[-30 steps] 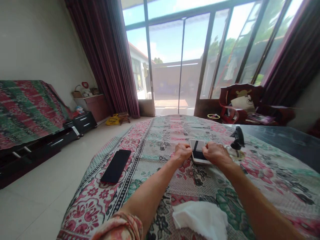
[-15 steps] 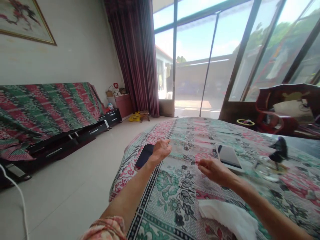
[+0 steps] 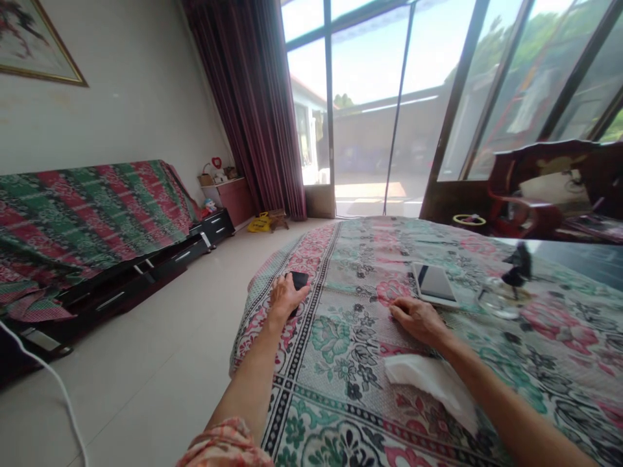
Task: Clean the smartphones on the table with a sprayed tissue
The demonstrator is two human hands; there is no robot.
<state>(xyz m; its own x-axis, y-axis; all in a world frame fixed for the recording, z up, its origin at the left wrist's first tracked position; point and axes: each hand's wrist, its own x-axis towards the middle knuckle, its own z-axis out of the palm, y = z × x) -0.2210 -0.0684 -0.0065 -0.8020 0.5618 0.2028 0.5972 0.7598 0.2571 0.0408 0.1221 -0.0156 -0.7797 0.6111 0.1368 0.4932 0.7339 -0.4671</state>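
My left hand lies over a dark, flat, rectangular device near the left edge of the covered table. Its fingers reach along the far-left side and the thumb lies on the right, so the hand grips it, and most of the device is covered. My right hand rests on the patterned tablecloth with its fingers curled in; anything inside them is hidden. Just beyond it lies a white-framed tablet with a dark screen. A white tissue or cloth lies crumpled below my right forearm.
To the right of the tablet stands a clear glass dish with a blurred black object above it. A wooden armchair stands behind the table at right. Along the left wall is a cloth-covered low cabinet.
My left hand has moved left and down onto the dark device, which it was beside before. My right hand stays about where it was on the cloth. The view has shifted slightly.
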